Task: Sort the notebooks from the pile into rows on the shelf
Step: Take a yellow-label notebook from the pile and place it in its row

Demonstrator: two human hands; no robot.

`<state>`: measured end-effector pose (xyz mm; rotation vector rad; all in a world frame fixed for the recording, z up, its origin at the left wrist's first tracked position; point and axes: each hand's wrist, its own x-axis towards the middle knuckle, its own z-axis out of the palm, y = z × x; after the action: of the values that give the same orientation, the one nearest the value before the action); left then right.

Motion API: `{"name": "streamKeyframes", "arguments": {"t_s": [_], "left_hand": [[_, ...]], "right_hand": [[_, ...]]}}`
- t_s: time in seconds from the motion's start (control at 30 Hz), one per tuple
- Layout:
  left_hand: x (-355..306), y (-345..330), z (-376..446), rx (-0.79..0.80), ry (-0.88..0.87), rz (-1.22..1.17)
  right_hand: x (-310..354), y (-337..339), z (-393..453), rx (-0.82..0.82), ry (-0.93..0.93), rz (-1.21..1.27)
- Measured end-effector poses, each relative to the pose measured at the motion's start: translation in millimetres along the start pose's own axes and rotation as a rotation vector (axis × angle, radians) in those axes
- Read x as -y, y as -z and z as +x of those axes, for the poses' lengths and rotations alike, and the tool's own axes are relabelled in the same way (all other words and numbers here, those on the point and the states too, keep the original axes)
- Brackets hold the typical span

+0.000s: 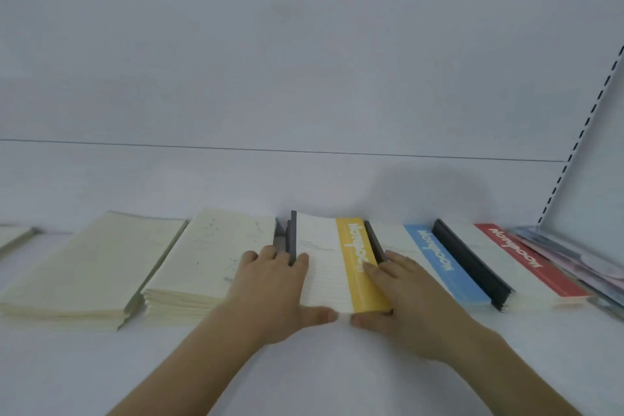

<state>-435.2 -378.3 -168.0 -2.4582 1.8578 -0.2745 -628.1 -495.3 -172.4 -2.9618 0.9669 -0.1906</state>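
Observation:
A stack of white notebooks with a yellow band (358, 263) lies on the white shelf (304, 365), between two dark dividers. My left hand (273, 294) holds its left edge, fingers curled over the left divider (293, 236) and thumb at the front edge. My right hand (405, 300) holds its right side, fingers on the yellow band, thumb at the front corner. To the right lie a blue-banded stack (439, 263) and a red-banded stack (526, 263). Two cream stacks (206, 263) (91, 270) lie to the left.
A black divider (469, 263) separates the blue and red stacks. Several pastel-covered notebooks (580, 260) lean at the far right under the perforated upright (580, 132). Another cream stack (13, 236) shows at the left edge. The white back wall rises behind the row.

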Motion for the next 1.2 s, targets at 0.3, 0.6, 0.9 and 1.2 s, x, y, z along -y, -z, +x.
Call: {"name": "streamKeyframes", "arguments": {"t_s": [0.3,0.6,0.9,1.2], "left_hand": [[-5,-7,0,0.025,0.049,0.016],[4,-2,9,0.087,0.017,-0.065],[15,-2,19,0.129,-0.008,-0.149],[11,-5,15,0.016,-0.006,-0.088]], "right_hand": [[-28,-15,14,-0.057,0.167,-0.119],[-33,-1,27,0.017,0.208,-0.132],[-30,0,28,0.048,0.219,-0.191],[-38,-10,30,0.030,0.213,-0.095]]}}
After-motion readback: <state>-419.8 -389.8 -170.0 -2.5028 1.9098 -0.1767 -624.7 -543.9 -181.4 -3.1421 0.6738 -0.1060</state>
